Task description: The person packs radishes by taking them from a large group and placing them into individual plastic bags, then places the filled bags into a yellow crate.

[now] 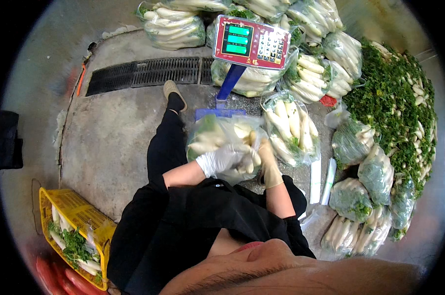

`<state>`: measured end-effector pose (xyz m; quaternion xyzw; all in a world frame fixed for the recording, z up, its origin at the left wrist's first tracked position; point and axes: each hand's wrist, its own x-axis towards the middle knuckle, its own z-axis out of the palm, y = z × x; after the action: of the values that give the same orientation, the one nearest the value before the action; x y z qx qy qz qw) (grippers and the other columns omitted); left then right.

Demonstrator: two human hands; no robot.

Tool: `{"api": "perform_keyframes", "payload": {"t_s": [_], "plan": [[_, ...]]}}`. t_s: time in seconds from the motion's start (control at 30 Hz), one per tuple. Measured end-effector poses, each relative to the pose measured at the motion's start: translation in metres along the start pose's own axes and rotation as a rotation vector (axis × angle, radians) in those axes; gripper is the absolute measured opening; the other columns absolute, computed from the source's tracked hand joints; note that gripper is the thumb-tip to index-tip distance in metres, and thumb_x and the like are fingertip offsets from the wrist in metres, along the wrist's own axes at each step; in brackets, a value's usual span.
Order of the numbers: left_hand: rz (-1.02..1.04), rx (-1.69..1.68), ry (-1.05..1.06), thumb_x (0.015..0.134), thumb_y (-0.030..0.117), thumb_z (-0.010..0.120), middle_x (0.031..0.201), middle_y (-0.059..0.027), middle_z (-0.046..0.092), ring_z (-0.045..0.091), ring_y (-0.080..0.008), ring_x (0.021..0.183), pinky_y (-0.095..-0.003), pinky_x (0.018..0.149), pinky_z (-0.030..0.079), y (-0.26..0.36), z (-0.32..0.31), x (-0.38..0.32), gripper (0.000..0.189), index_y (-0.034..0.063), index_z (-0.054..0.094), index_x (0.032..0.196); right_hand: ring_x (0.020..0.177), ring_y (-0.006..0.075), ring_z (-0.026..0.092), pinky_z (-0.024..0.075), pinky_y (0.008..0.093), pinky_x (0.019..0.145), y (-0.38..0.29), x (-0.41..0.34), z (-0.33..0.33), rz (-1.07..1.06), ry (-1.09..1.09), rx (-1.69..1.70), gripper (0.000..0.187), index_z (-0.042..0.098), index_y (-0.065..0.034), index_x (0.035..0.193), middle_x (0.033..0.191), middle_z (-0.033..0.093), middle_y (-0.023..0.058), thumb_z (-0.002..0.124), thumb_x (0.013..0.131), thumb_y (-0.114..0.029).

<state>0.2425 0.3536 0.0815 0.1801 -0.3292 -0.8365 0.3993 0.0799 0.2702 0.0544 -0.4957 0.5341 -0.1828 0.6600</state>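
Observation:
A clear plastic bag of white radishes (207, 140) stands before me, at the base of a platform scale with a red display head (251, 42) on a blue post. My left hand (226, 158), in a whitish thin glove, lies at the near side of the bag's mouth; its fingertips are partly hidden, so its grip is unclear. My right hand (264, 153), in a yellowish glove, is at the bag's right side, among plastic and radish ends; whether it holds anything cannot be told. Just right of it stands another open bag of white radishes (294, 125).
Filled radish bags (174, 29) stand behind the scale and more (351, 199) lie at the right, beside a large heap of leafy radishes (392, 99). A yellow crate (93, 217) holds radishes at lower left. A black drain grate (145, 72) crosses the concrete floor.

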Motion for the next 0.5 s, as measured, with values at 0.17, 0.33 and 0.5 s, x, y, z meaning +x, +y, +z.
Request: {"api": "perform_keyframes", "payload": {"t_s": [0.17,0.33,0.5], "plan": [[-0.040,-0.181,0.032,0.093,0.036,0.049,0.079,-0.0147,0.067,0.060,-0.0190,0.069,-0.0319,0.065,0.048,-0.012,0.006,-0.008,0.043,-0.0044,0.065,0.090,0.083,0.0198,0.061,0.0498,0.0343,0.073,0.055,0.003,0.032,0.154,-0.555,0.400,0.044,0.059,0.0006,0.109,0.093,0.065,0.0096,0.051,0.095,-0.040],[-0.452,-0.123,0.185,0.093,0.036,0.048,0.070,-0.0130,0.066,0.060,-0.0180,0.067,-0.0288,0.063,0.047,0.014,0.020,-0.005,0.043,-0.0030,0.066,0.085,0.083,0.0208,0.061,0.0492,0.0355,0.076,0.049,-0.015,0.041,0.059,-0.553,0.652,0.038,0.059,-0.0016,0.102,0.088,0.063,0.0085,0.050,0.095,-0.039],[-0.348,-0.330,0.135,0.094,0.037,0.047,0.074,-0.0118,0.067,0.060,-0.0173,0.064,-0.0264,0.062,0.047,0.010,0.007,0.009,0.044,-0.0013,0.067,0.086,0.083,0.0218,0.060,0.0487,0.0368,0.079,0.021,-0.029,0.040,-0.045,-0.476,0.759,0.034,0.058,-0.0039,0.095,0.083,0.062,0.0074,0.050,0.095,-0.037]]}}
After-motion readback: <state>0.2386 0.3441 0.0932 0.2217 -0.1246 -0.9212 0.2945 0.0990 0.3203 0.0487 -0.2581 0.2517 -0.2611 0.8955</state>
